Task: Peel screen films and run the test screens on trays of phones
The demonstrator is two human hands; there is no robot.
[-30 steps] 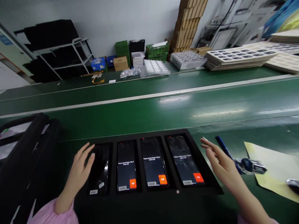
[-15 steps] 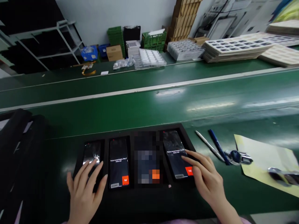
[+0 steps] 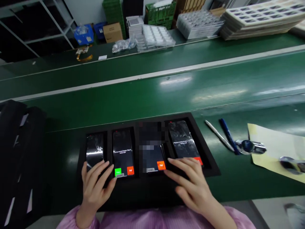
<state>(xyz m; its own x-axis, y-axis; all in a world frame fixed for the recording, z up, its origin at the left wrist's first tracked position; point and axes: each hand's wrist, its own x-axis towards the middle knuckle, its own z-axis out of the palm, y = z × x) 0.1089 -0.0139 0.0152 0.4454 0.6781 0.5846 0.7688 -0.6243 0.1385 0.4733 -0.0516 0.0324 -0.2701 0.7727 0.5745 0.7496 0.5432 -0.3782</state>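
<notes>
Several phones with dark, shiny screens lie face up in the slots of a black tray (image 3: 211, 167). My left hand (image 3: 95, 184) spreads its fingers over the lower end of the leftmost phone (image 3: 94, 146), thumb near the second phone (image 3: 122, 144). That second screen shows a green button, an orange-red "Fail" button and text about a playing melody. Partly pixelated, the third phone (image 3: 153, 157) has an orange "Fail" button. My right hand (image 3: 190, 183) is open, covering the bottom of the rightmost phone (image 3: 182, 140); its fingertips point at the third phone's lower right corner.
Right of the tray lie a white pen (image 3: 219, 135), a blue pen (image 3: 228, 136), a shiny metal object (image 3: 251, 147) and a yellowish sheet (image 3: 269, 152). Black cases (image 3: 23, 152) stand at the left. Clear plastic trays (image 3: 158, 36) and stacked panels (image 3: 257, 22) sit across the green bench.
My right hand has moved left from the rightmost phone's screen towards the third phone. A green button now shows on the second phone. The view has tilted downward.
</notes>
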